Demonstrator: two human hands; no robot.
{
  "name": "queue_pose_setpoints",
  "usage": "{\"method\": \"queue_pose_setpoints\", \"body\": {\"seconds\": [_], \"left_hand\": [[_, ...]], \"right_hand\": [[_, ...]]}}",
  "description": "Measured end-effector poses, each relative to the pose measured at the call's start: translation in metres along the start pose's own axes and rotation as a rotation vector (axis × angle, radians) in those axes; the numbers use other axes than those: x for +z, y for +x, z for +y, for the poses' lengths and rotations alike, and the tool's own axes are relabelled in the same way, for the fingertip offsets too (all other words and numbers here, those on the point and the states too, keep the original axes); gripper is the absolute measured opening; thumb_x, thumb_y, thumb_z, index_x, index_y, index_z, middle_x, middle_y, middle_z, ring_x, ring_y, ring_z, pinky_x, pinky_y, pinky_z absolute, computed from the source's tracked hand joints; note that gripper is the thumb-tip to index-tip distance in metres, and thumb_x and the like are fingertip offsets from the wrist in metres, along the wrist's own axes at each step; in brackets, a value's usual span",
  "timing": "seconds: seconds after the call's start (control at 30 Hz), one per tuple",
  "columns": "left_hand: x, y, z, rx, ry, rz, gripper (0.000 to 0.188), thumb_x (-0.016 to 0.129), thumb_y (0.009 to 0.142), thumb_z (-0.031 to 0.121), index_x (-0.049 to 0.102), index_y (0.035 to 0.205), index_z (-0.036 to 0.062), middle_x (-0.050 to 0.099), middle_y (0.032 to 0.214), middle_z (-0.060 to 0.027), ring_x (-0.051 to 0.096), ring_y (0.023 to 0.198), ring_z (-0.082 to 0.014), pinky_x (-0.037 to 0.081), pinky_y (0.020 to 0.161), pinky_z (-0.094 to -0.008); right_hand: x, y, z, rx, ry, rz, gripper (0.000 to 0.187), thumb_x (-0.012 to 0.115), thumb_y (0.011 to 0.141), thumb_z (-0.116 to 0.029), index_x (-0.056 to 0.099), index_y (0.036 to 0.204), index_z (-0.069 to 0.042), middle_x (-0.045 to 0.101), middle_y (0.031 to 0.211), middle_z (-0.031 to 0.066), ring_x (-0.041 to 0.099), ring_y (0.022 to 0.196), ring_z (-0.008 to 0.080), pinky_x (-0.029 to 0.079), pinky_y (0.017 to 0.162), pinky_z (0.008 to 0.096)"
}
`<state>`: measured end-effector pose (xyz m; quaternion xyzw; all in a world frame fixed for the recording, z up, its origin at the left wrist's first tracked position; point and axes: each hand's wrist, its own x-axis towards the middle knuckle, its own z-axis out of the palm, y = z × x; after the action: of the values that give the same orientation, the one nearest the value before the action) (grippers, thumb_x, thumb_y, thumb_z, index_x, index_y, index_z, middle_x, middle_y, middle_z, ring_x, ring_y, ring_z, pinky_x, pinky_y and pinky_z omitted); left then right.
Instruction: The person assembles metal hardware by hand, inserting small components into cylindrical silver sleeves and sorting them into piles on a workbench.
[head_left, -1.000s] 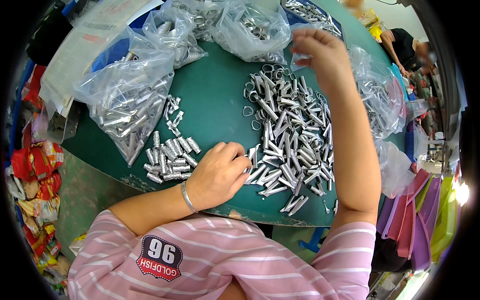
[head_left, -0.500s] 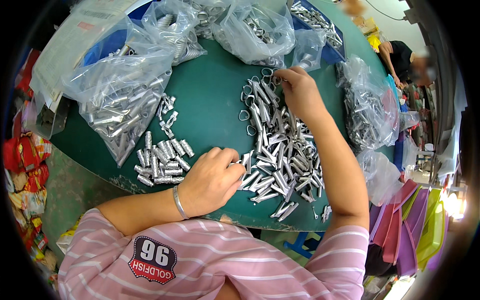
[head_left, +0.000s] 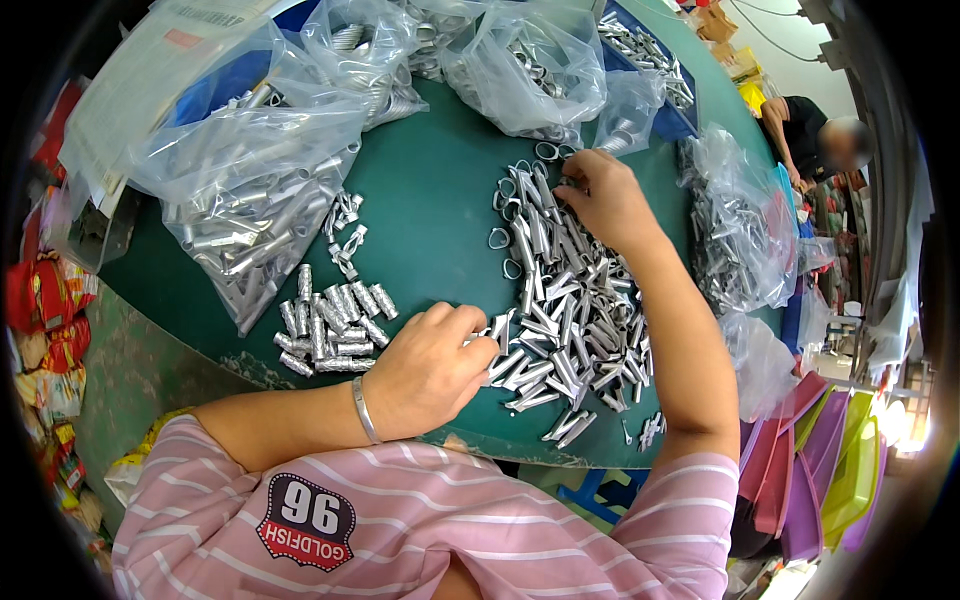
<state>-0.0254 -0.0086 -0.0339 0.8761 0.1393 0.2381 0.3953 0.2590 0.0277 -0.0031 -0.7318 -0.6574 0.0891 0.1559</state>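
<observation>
My left hand (head_left: pixel 428 362), with a metal bangle (head_left: pixel 364 410) at its wrist, is closed at the near-left edge of a pile of grey metal tube-like pieces (head_left: pixel 565 300). Its fingertips face away, so whatever they grip is hidden. My right hand (head_left: pixel 608 203) reaches over the pile's far end, fingers bent together beside some loose metal rings (head_left: pixel 547 152); I cannot make out what is in them. To the left of my left hand lies a heap of short, textured silver sleeves (head_left: pixel 335 325). Small silver clip-like parts (head_left: pixel 347 240) are strewn just beyond that heap.
Clear plastic bags of metal parts (head_left: pixel 255 200) (head_left: pixel 525 75) (head_left: pixel 740 225) ring the green table (head_left: pixel 430 210). A blue bin of tubes (head_left: pixel 680 115) stands far right. Purple and green plastic bins (head_left: pixel 835 470) are at the right. Another person (head_left: pixel 800 125) bends over in the background.
My right hand has drawn slightly nearer and its fingers have shifted among the rings. My left hand stays in about the same place. The whole view has shifted a little.
</observation>
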Motion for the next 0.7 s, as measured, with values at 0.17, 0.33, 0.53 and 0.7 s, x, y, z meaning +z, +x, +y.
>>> {"method": "queue_pose_setpoints", "body": {"seconds": [0.17,0.33,0.53,0.7], "left_hand": [[0.002,-0.001,0.001,-0.019,0.027,0.009,0.025,0.071,0.070,0.006,0.060,0.092,0.0043,0.052,0.099,-0.0124,0.051,0.085,-0.0301,0.044,0.076,-0.0385],[0.001,0.000,0.000,-0.009,0.017,-0.006,0.025,0.071,0.070,0.006,0.060,0.092,0.0041,0.052,0.099,-0.0127,0.051,0.084,-0.0302,0.044,0.076,-0.0386],[0.000,0.001,0.001,0.004,0.024,-0.003,0.025,0.070,0.070,0.006,0.059,0.092,0.0040,0.052,0.098,-0.0129,0.051,0.084,-0.0301,0.044,0.075,-0.0384],[0.001,0.001,-0.001,0.008,0.016,-0.003,0.026,0.071,0.070,0.006,0.059,0.093,0.0042,0.052,0.099,-0.0128,0.051,0.084,-0.0300,0.044,0.076,-0.0383]], "right_hand": [[-0.067,0.019,-0.024,0.321,0.590,-0.086,0.018,0.069,0.083,-0.017,0.065,0.093,-0.002,0.065,0.077,0.0019,0.060,0.068,0.0092,0.045,0.056,0.0231],[-0.085,0.039,-0.048,0.224,0.959,0.133,0.021,0.065,0.088,-0.020,0.065,0.099,-0.002,0.067,0.086,0.0043,0.063,0.078,0.0125,0.048,0.066,0.0233],[-0.054,0.046,-0.006,0.325,0.054,-0.050,0.021,0.069,0.080,-0.018,0.069,0.087,0.001,0.068,0.075,0.0125,0.068,0.076,0.0206,0.052,0.069,0.0338],[0.011,0.024,0.020,0.104,-0.079,0.072,0.020,0.071,0.079,-0.019,0.069,0.087,-0.001,0.064,0.088,0.0165,0.063,0.077,0.0291,0.049,0.071,0.0362]]}}
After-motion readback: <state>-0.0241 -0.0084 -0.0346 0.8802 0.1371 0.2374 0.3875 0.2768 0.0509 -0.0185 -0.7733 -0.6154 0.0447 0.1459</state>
